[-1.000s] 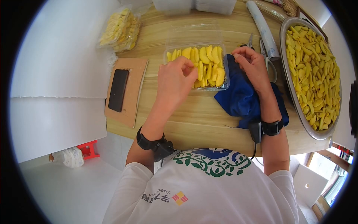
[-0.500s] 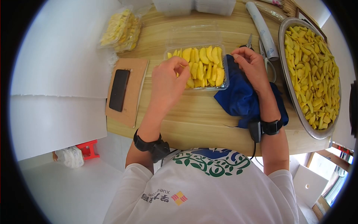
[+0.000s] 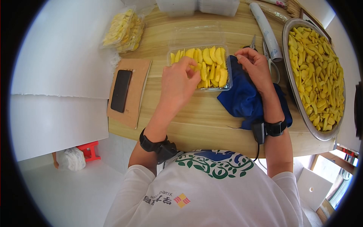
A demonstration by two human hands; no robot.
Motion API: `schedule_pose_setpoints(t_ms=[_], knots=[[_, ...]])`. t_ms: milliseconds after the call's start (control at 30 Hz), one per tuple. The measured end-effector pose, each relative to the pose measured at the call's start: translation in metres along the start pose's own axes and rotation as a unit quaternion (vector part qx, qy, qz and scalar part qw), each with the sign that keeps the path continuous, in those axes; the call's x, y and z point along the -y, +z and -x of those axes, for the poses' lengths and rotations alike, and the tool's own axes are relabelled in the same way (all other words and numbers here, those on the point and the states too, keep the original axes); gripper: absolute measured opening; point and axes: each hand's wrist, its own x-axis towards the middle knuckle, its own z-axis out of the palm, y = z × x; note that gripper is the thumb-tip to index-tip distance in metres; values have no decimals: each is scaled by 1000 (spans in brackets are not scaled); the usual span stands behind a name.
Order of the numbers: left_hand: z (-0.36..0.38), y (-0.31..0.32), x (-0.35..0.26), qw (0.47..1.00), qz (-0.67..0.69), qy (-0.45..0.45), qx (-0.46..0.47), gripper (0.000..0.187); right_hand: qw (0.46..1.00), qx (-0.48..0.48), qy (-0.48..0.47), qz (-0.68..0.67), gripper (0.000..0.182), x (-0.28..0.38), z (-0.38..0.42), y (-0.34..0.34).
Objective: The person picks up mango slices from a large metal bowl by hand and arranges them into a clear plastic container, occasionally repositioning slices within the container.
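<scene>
A clear plastic clamshell box [image 3: 229, 81] stands on the table with its lid [image 3: 196, 34] folded back. Rows of yellow fruit slices [image 3: 214, 72] fill it. My left hand [image 3: 177, 81] reaches over the box's left half and hides part of it. Its thumb and forefinger are closed around a slice among the others. Just right of the box, my right hand [image 3: 257, 69] hovers over a crumpled blue cloth [image 3: 242, 98]. Its fingers are curled, thumb close to forefinger, and nothing shows between them.
A large metal tray [image 3: 296, 89] heaped with slices stands at right. Behind the right hand lie scissors [image 3: 275, 72] and a patterned roll [image 3: 266, 32]. Filled boxes [image 3: 123, 30] are stacked back left, plastic containers [image 3: 217, 6] behind. A phone [image 3: 121, 90] rests on cardboard [image 3: 138, 98].
My left hand has moved right and slightly down over the box, uncovering slices at its left end. My right hand has stayed in place.
</scene>
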Motion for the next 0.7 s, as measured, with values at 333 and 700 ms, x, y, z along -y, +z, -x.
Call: schedule_pose_setpoints(t_ms=[333, 700], knots=[[-2, -6, -8, 998, -30, 24, 41, 31, 1000, -1, -3, 1, 14, -1, 0, 0], [-3, 0, -3, 999, 5, 30, 44, 28, 1000, 1, 4, 1, 15, -2, -1, -1]])
